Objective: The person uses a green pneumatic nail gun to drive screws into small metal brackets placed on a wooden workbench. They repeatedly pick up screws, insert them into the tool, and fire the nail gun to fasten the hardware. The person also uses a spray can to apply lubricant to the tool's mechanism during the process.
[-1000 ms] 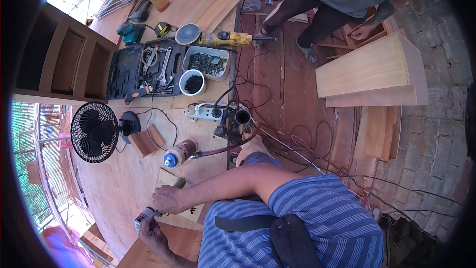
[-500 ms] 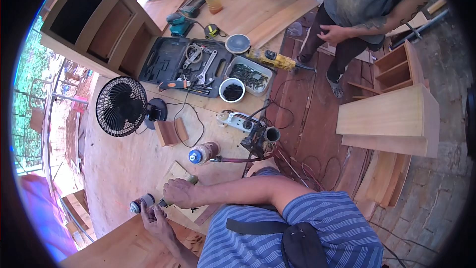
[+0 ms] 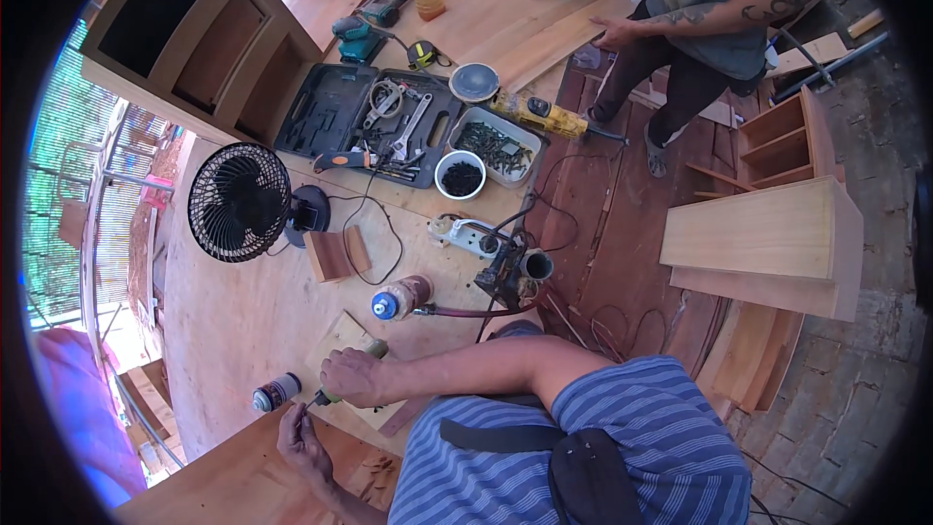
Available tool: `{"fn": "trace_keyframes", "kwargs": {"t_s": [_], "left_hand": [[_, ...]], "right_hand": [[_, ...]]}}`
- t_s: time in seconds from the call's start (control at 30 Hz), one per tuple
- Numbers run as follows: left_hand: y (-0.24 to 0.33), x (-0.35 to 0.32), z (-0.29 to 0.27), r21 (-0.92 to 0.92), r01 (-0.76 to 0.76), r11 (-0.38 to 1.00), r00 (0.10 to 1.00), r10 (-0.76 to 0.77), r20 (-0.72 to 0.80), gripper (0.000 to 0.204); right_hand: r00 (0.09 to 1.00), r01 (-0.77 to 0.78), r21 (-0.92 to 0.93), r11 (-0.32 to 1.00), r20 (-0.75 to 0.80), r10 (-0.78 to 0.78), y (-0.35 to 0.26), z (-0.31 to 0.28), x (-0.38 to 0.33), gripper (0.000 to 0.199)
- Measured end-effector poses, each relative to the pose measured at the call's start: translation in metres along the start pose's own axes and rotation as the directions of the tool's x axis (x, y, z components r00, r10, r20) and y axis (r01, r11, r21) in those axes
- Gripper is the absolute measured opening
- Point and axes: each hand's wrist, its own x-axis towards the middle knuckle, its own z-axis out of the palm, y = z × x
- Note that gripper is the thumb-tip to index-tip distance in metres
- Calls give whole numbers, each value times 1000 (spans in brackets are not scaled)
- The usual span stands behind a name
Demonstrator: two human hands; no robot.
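My right hand (image 3: 352, 376) is wrapped round a green cylindrical tool (image 3: 377, 349), whose dark narrow end points down-left toward my other hand. Of the tool, only the two ends show past my fingers, so its exact kind is unclear. Close to that dark end, my left hand (image 3: 303, 442) is closed, thumb and fingertips together; anything between them is too small to name. A small can (image 3: 279, 391) with a dark label lies on its side just beyond my left fingers. Under my right hand lies a pale wooden board (image 3: 339, 335).
A blue-capped bottle (image 3: 387, 305) and a black fan (image 3: 240, 202) stand on the worktable (image 3: 233, 331). Farther off are an open tool case (image 3: 321, 122), a screw tub (image 3: 520, 167) and a yellow power tool (image 3: 544, 115). A co-worker (image 3: 714, 19) handles a wooden panel (image 3: 525, 29).
My left hand has drawn back a little from the can, leaving it fully in view. My right hand stays on the green tool. The co-worker's nearer hand has come down to the panel's edge.
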Motion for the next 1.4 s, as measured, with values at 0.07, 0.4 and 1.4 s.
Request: {"fn": "trace_keyframes", "kwargs": {"t_s": [0.07, 0.4, 1.4], "left_hand": [[10, 3, -8, -77, 95, 993, 990, -85, 115, 25], [19, 6, -10, -173, 232, 957, 959, -196, 203, 26], [9, -10, 40, -630, 289, 721, 798, -545, -258, 42]], "right_hand": [[1000, 7, -6, 1000, -6, -7, 0, 2, -1, 17], [1000, 7, -3, 1000, 4, -7, 1, -4, -3, 17], [1000, 22, -20, 1000, -14, -22, -2, 7, -5, 19]]}}
